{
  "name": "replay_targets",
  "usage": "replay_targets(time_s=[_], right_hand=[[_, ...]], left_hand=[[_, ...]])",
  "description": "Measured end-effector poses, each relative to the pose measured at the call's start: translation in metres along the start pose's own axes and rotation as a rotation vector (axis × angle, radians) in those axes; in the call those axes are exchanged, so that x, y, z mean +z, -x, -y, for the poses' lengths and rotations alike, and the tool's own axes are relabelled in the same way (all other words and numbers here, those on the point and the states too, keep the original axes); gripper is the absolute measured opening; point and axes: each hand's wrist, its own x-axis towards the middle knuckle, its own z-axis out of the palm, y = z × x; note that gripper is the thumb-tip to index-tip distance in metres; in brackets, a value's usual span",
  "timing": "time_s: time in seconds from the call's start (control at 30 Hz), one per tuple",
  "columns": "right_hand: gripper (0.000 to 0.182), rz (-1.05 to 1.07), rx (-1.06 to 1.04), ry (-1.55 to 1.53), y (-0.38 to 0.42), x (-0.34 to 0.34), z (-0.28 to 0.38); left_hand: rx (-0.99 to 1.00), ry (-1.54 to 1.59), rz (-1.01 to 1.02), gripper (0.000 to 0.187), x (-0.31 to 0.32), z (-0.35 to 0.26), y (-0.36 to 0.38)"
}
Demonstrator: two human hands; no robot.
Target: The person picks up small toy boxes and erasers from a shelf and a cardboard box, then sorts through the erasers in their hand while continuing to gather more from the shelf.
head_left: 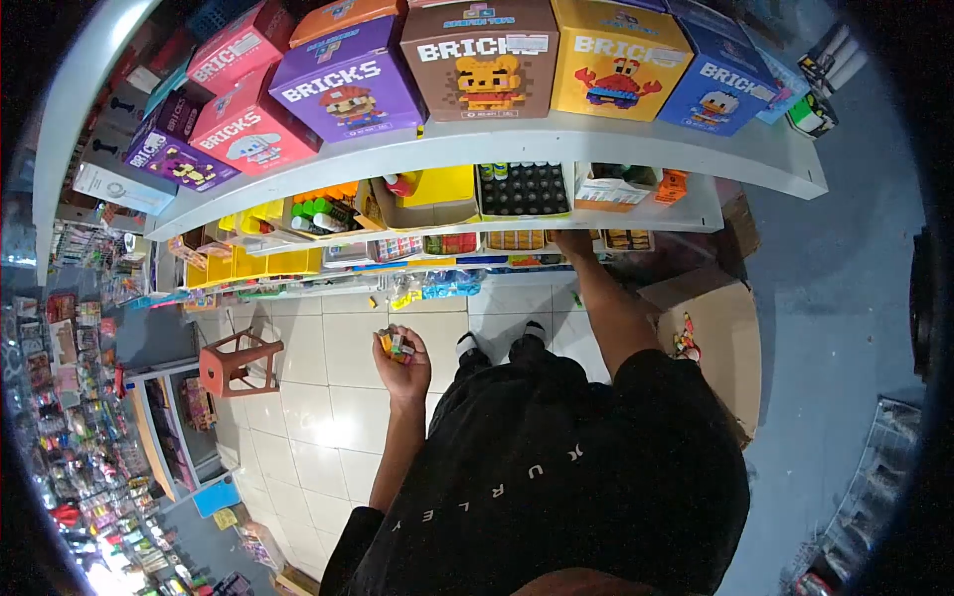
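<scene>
My left hand (403, 372), palm up over the tiled floor, has its fingers curled around several small colourful pieces (397, 347) in orange, green and white. Their kind is too small to make out. My right arm stretches forward to the lower shelf. There my right hand (570, 241) is among the small boxes, beside a box of yellowish items (516, 240) and another box (627, 239) to its right. The upper shelf edge partly covers that hand, and its fingers are hidden.
Toy boxes marked BRICKS (480, 65) line the upper shelf (517, 141). Below stand a black tray with round slots (524, 189) and yellow bins (283, 262). A cardboard box (730, 343) is by my right side. A red plastic stool (238, 365) stands at left.
</scene>
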Motion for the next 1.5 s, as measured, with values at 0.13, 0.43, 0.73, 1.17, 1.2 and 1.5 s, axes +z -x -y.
replay_targets(time_s=[0.13,0.43,0.73,1.17,1.2,1.5], right_hand=[[0.030,0.085,0.056,-0.095,0.018,-0.072,0.067],[0.018,0.299,-0.275,-0.743,0.080,-0.177,0.270],[0.031,0.295,-0.464,-0.554,0.088,-0.189,0.321],[0.025,0.447,-0.221,-0.825,0.100,-0.139,0.288],[0.023,0.485,-0.194,-0.767,0.100,-0.119,0.276],[0.026,0.599,-0.167,-0.708,0.048,0.047,0.267]], left_hand=[[-0.118,0.086,0.025,0.026,0.002,0.011,-0.021],[-0.256,0.005,0.108,0.034,0.062,0.049,-0.039],[-0.329,-0.266,0.368,0.043,0.076,0.056,-0.030],[-0.164,0.035,0.003,0.029,0.026,0.023,-0.040],[-0.143,0.067,-0.014,0.028,0.023,0.015,-0.036],[0.140,0.206,-0.051,0.027,-0.034,-0.066,0.003]])
